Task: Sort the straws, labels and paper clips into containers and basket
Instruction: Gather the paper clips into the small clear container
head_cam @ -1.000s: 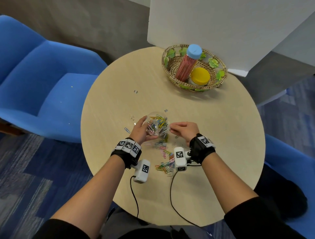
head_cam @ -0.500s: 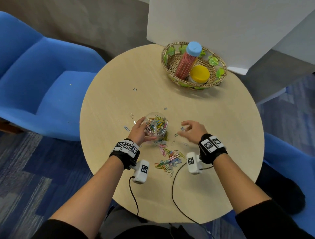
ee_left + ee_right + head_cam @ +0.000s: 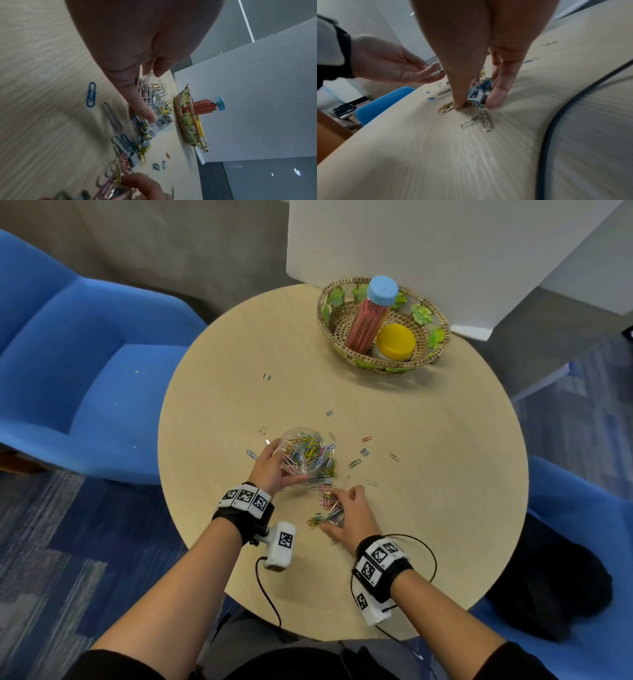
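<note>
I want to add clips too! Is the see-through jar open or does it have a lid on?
Open. The clear plastic jar has no lid in the head view; coloured paper clips show through its mouth, tilted in the left hand.

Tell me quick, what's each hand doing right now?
Left hand: holding the clear container.
Right hand: pinching a clump of paper clips on the table.
</note>
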The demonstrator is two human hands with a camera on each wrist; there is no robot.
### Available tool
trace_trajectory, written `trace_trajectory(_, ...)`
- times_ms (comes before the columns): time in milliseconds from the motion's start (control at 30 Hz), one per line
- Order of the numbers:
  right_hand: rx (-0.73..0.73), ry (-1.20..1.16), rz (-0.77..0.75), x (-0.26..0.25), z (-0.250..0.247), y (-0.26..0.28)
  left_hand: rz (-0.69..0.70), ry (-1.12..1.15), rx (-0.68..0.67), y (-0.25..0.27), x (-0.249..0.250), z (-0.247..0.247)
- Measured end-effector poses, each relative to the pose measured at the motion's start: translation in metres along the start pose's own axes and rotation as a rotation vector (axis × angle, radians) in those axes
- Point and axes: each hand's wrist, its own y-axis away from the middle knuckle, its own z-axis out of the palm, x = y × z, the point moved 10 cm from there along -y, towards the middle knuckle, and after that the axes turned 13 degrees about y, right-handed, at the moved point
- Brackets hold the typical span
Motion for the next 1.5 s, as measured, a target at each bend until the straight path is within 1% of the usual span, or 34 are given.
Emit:
trace_trajectory(167, 0.128, 0.068, -0.079, -0.019, -0.018, -0.015, 0.004, 0.026, 0.002, 0.001, 0.006, -0.002)
trace_trajectory(267, 0.157, 0.019, -0.039, -0.011, -0.034, -0.029, 0.020, 0.001, 0.009, -0.005, 0.008, -0.006)
trace_trajectory(333, 0.174, -0.102, 0.047, 0.005, -0.044, -0.037, 0.028, -0.036, 0.015, -0.007, 0.007, -0.010)
trace_trajectory(433, 0.163, -0.523, 0.183, 0.023, -0.056, -0.043, 0.031, -0.104, 0.008, -0.008, 0.003, -0.012)
trace_trajectory(467, 0.150, -0.651, 0.197, 0.020, -0.062, -0.043, 0.030, -0.115, 0.004, -0.007, 0.001, -0.011)
trace_trajectory(500, 0.157, -0.736, 0.177, 0.014, -0.070, -0.045, 0.027, -0.125, -0.002, -0.005, -0.001, -0.010)
trace_trajectory(567, 0.210, -0.746, 0.105, -0.002, -0.093, -0.050, 0.012, -0.132, -0.028, -0.002, -0.007, -0.005)
trace_trajectory(633, 0.268, -0.649, 0.038, -0.021, -0.112, -0.054, -0.005, -0.118, -0.056, -0.001, -0.013, 0.002)
trace_trajectory(733, 0.326, -0.396, -0.051, -0.052, -0.130, -0.058, -0.038, -0.122, -0.097, 0.002, -0.018, 0.013)
trace_trajectory(800, 0.303, -0.305, -0.090, -0.063, -0.128, -0.062, -0.053, -0.137, -0.122, 0.002, -0.020, 0.017)
trace_trajectory(900, 0.263, -0.211, -0.119, -0.068, -0.128, -0.065, -0.029, -0.129, -0.114, 0.000, -0.014, 0.018)
trace_trajectory(967, 0.289, -0.217, -0.140, -0.068, -0.138, -0.062, -0.016, -0.113, -0.111, 0.000, -0.008, 0.018)
trace_trajectory(1033, 0.330, -0.299, -0.152, -0.060, -0.147, -0.061, -0.007, -0.105, -0.105, 0.000, -0.003, 0.016)
trace_trajectory(1100, 0.391, -0.369, -0.090, -0.039, -0.153, -0.066, -0.007, -0.086, -0.078, -0.003, 0.001, 0.010)
trace_trajectory(1133, 0.405, -0.364, -0.043, -0.024, -0.152, -0.070, -0.005, -0.070, -0.062, -0.005, 0.003, 0.006)
trace_trajectory(1167, 0.388, -0.312, 0.016, -0.009, -0.147, -0.076, 0.002, -0.056, -0.045, -0.007, 0.005, 0.002)
trace_trajectory(1200, 0.329, -0.220, 0.074, 0.004, -0.137, -0.081, 0.012, -0.045, -0.030, -0.008, 0.007, -0.002)
trace_trajectory(1267, 0.128, -0.042, 0.140, 0.021, -0.102, -0.087, 0.029, -0.005, -0.009, -0.009, 0.013, -0.009)
trace_trajectory(1300, 0.042, 0.005, 0.130, 0.020, -0.085, -0.086, 0.039, 0.024, 0.002, -0.010, 0.016, -0.012)
trace_trajectory(1333, -0.015, 0.039, 0.089, 0.013, -0.070, -0.082, 0.047, 0.050, 0.009, -0.009, 0.019, -0.013)
trace_trajectory(1367, -0.040, 0.082, 0.023, 0.001, -0.058, -0.078, 0.055, 0.072, 0.016, -0.008, 0.021, -0.015)
trace_trajectory(1433, -0.061, 0.204, -0.120, -0.025, -0.037, -0.068, 0.055, 0.115, 0.027, -0.008, 0.021, -0.017)
trace_trajectory(1500, -0.096, 0.367, -0.195, -0.041, -0.017, -0.059, 0.037, 0.117, 0.037, -0.008, 0.019, -0.018)
